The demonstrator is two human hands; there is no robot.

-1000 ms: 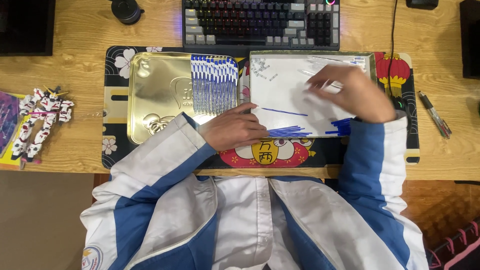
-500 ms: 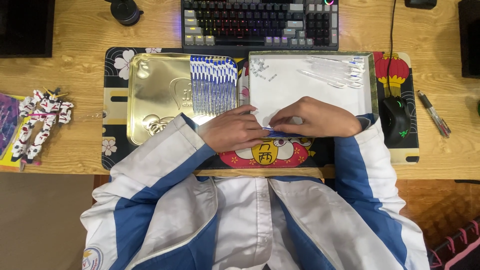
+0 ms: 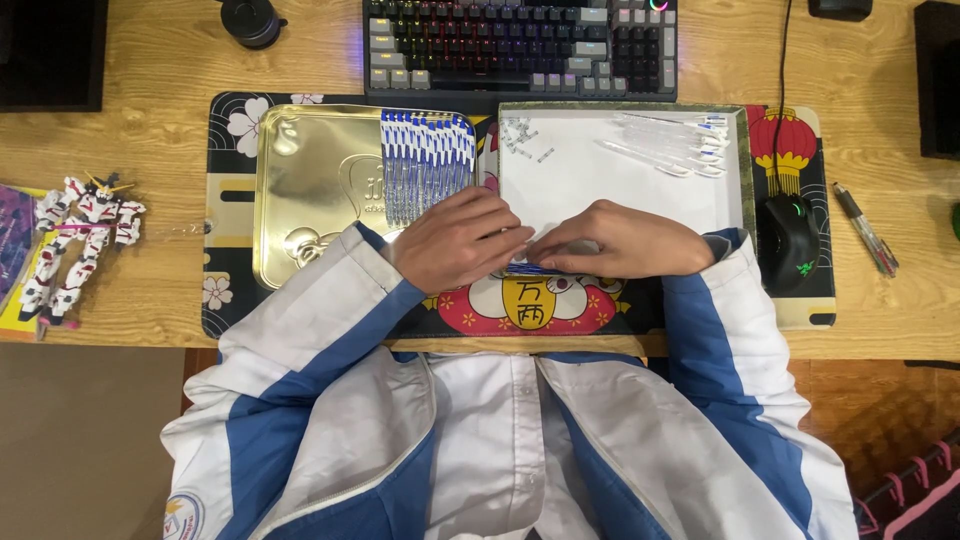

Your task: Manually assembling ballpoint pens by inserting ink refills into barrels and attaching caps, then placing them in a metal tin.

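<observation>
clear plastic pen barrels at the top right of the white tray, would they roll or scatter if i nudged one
Probably yes. The clear plastic pen barrels are thin, round tubes lying loose on the smooth floor of the white tray, so a nudge would likely roll one. They look hollow, hence probably light and easily scattered. The tray's raised rim should stop them leaving it.

Two hands, left hand [image 3: 458, 238] and right hand [image 3: 620, 240], meeting mid-frame. One gold tin [image 3: 315, 195], one white tray [image 3: 620, 170], one keyboard [image 3: 520, 45], one mouse [image 3: 789, 235], one robot figure [image 3: 75, 240] at left.

Home desk; keyboard [image 3: 520, 45], mouse [image 3: 787, 237], toy robot [image 3: 75, 235]
</observation>
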